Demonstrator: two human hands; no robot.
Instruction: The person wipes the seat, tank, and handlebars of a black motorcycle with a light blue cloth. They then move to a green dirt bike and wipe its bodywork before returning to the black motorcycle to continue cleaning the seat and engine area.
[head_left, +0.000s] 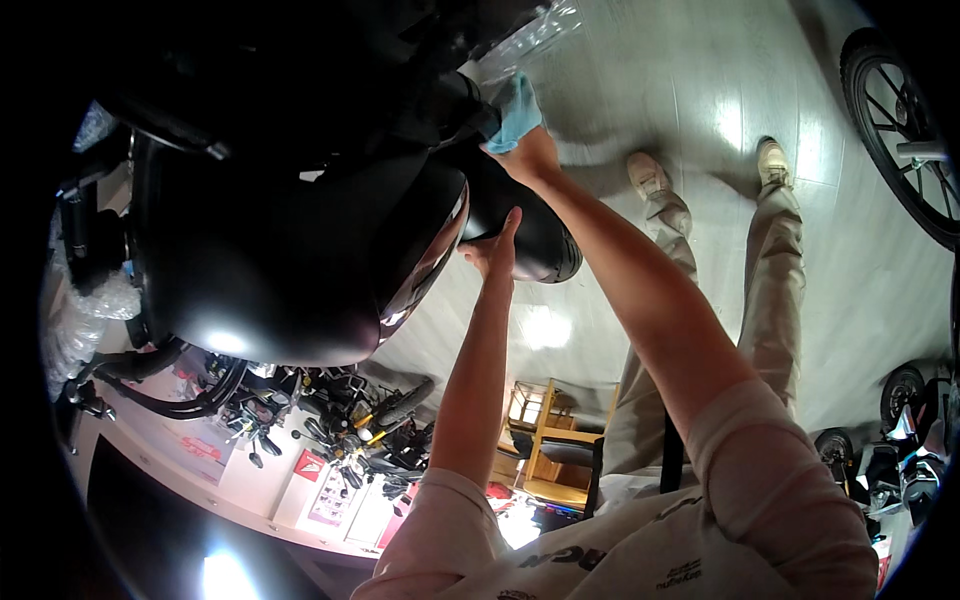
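Note:
A dark motorcycle fills the left side, with a large smooth black body panel (262, 277) nearest me. Beyond the panel's glossy edge sits a black fender (529, 229) over a tyre (568, 262). My right hand (529, 157) grips a light blue cloth (517, 112) against dark parts beside the fender's upper end. Lower down, my left hand (491, 251) rests at the fender, thumb raised and apart from the fingers. It appears to hold no loose object. The panel's edge is close to its fingertips, and their exact contact is hard to see.
Clear plastic wrap (532, 37) hangs at the top, and bubble wrap (105, 304) lies at the left. Several motorcycles (352, 427) stand behind. A black spoked wheel (900, 127) is at the right. Yellow-framed furniture (559, 450) stands on the pale floor (712, 97).

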